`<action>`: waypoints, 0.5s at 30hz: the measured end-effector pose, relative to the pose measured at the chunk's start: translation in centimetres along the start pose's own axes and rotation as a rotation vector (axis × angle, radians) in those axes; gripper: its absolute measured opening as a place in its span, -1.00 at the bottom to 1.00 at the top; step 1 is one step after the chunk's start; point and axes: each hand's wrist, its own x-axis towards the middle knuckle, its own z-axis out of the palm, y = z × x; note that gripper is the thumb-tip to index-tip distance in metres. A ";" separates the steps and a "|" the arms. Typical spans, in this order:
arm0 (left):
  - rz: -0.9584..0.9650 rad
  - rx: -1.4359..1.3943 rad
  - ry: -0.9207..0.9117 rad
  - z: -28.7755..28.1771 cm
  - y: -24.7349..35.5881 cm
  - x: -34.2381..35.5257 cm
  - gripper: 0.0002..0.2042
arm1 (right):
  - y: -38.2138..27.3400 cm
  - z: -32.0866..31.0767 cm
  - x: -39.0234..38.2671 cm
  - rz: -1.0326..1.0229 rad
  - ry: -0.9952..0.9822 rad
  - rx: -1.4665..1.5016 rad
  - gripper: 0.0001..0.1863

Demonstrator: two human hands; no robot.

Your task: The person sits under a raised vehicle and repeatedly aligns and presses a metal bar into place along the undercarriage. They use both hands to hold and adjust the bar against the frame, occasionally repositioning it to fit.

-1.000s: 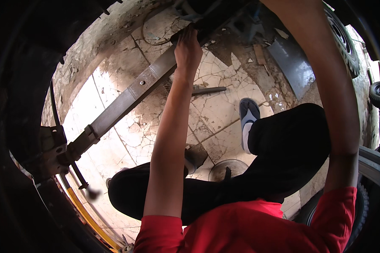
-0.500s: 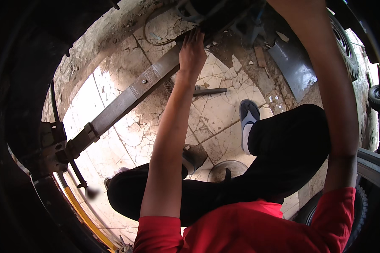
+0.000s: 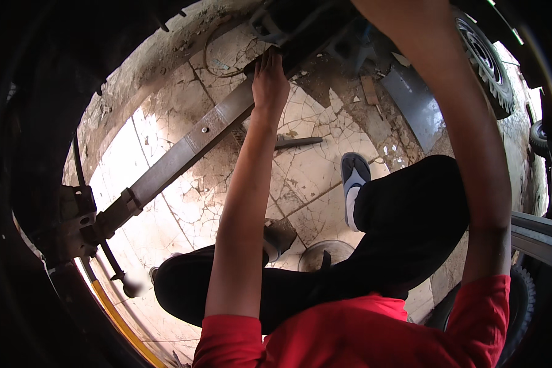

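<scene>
Your left hand [image 3: 270, 86] presses close-set fingers, grip unclear, against the long, flat grey metal bar [image 3: 172, 162] slanting above cracked cream tiles [image 3: 313, 168], seemingly stiff, heavy and best held by both edges, your right hand out of frame.

Left arm [image 3: 242, 202] nearly straight, right arm [image 3: 472, 147] bent, hands [image 3: 270, 86] forward.

Cannot see the whole right hand [image 3: 402, 15], cut off above and right of the metal bar [image 3: 187, 146]. Cannot make out the fingertips of the left hand [image 3: 270, 86], dark at the bar's upper end, or the blurred knob [image 3: 130, 288] below its lower end.
</scene>
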 end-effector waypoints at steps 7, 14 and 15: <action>0.169 0.083 0.079 0.9 0.2 -2.8 -0.67 | -0.7 0.0 0.2 0.167 -0.038 0.045 -0.89; -0.143 0.053 -0.059 -1.2 0.4 -0.2 -0.70 | -2.0 1.0 -0.8 0.089 0.067 -0.118 -0.87; -0.205 0.048 -0.112 -1.9 1.1 0.1 -0.70 | -2.3 1.0 -0.6 0.086 0.069 -0.101 -0.87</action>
